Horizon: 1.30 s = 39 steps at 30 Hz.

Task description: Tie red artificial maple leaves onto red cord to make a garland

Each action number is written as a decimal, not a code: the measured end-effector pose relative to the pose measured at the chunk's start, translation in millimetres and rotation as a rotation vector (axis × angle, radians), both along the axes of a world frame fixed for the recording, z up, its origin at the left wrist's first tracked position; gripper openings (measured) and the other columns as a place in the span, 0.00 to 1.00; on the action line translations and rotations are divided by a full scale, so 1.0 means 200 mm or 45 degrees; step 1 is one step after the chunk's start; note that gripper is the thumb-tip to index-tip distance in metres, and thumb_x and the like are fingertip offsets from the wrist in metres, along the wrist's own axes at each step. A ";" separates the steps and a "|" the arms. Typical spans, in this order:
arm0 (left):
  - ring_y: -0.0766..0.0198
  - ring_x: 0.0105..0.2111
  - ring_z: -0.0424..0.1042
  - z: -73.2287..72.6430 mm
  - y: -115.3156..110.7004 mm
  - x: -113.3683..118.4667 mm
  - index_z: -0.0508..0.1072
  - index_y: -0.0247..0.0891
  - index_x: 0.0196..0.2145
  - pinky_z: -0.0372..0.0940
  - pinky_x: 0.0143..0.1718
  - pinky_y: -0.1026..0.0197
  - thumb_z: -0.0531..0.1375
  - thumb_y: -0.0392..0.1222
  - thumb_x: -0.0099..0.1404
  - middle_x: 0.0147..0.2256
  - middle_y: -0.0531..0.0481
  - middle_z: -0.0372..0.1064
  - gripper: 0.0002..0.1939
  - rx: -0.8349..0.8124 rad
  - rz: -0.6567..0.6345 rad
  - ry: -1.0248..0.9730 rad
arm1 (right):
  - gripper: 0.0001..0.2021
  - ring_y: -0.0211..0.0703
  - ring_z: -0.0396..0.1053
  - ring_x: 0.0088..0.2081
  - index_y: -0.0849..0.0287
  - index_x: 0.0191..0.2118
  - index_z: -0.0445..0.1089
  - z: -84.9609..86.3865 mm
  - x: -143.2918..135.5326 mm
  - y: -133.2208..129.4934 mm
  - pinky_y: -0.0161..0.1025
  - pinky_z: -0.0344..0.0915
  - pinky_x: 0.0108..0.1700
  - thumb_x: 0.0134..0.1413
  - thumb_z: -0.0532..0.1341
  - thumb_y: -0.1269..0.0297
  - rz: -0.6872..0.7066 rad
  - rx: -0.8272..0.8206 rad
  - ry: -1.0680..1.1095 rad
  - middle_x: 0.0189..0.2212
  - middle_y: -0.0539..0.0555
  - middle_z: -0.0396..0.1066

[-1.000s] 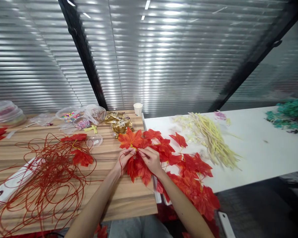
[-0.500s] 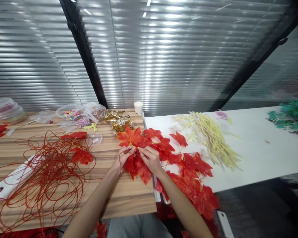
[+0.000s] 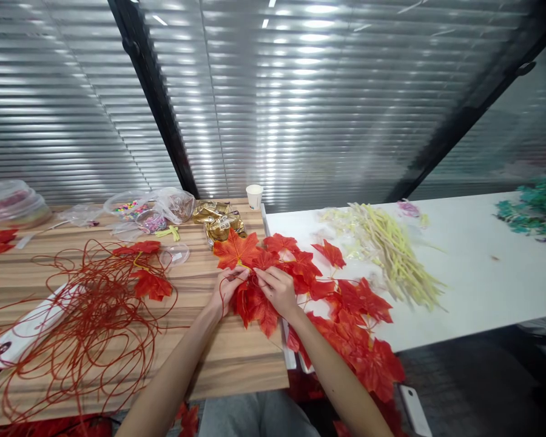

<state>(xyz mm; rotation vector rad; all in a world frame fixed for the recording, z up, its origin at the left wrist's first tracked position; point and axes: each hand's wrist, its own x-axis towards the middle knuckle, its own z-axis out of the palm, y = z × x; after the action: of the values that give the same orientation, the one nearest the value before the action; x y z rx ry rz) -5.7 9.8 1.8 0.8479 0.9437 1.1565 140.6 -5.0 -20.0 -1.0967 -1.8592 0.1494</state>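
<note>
Both my hands meet over a garland of red artificial maple leaves point(image 3: 264, 308) near the right edge of the wooden table. My left hand point(image 3: 229, 287) pinches the garland's yellowish stem below an orange-red leaf point(image 3: 236, 249). Fingertips of my right hand point(image 3: 276, 289) are pressed together close beside it, where a thin red cord seems to be. The exact grip is hidden by the fingers. One loop of red cord hangs by my left wrist. More of the leaves point(image 3: 346, 334) trail right onto the white table and over its front edge.
A tangle of red cord point(image 3: 95, 328) lies left over a white power strip point(image 3: 36, 328). Behind are gold packets point(image 3: 218, 221), bead bags point(image 3: 136, 209) and a paper cup point(image 3: 254, 196). Yellow strips point(image 3: 391, 255) and teal foliage point(image 3: 537, 209) lie on the white table point(image 3: 473, 267).
The view has shifted very slightly. My fingers stay together at the same spot on the stem, with only a small movement of the right fingertips.
</note>
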 end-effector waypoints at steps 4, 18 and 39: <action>0.69 0.27 0.66 -0.01 0.00 0.00 0.74 0.34 0.24 0.61 0.32 0.68 0.67 0.42 0.43 0.25 0.52 0.70 0.11 0.004 -0.015 -0.003 | 0.14 0.38 0.62 0.28 0.57 0.44 0.70 0.00 0.00 0.00 0.35 0.61 0.32 0.56 0.51 0.70 -0.020 0.014 -0.031 0.25 0.53 0.65; 0.68 0.27 0.65 -0.04 0.01 -0.02 0.74 0.34 0.25 0.60 0.32 0.67 0.65 0.44 0.46 0.25 0.52 0.69 0.10 0.075 -0.021 0.069 | 0.14 0.38 0.63 0.28 0.56 0.44 0.70 0.00 0.01 0.01 0.35 0.61 0.33 0.55 0.52 0.70 -0.011 0.013 -0.050 0.25 0.53 0.65; 0.64 0.27 0.69 -0.02 0.01 -0.01 0.73 0.32 0.27 0.63 0.32 0.64 0.65 0.46 0.46 0.26 0.48 0.71 0.14 0.064 -0.165 0.038 | 0.17 0.40 0.66 0.33 0.59 0.44 0.68 0.00 -0.02 0.00 0.36 0.64 0.36 0.52 0.49 0.78 0.177 -0.141 0.112 0.31 0.54 0.68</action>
<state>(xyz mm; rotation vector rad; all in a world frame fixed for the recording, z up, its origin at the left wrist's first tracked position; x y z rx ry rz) -8.1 11.8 -2.5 0.9554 0.8739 1.0626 137.2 -4.6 -19.5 -1.0185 -1.8660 0.3791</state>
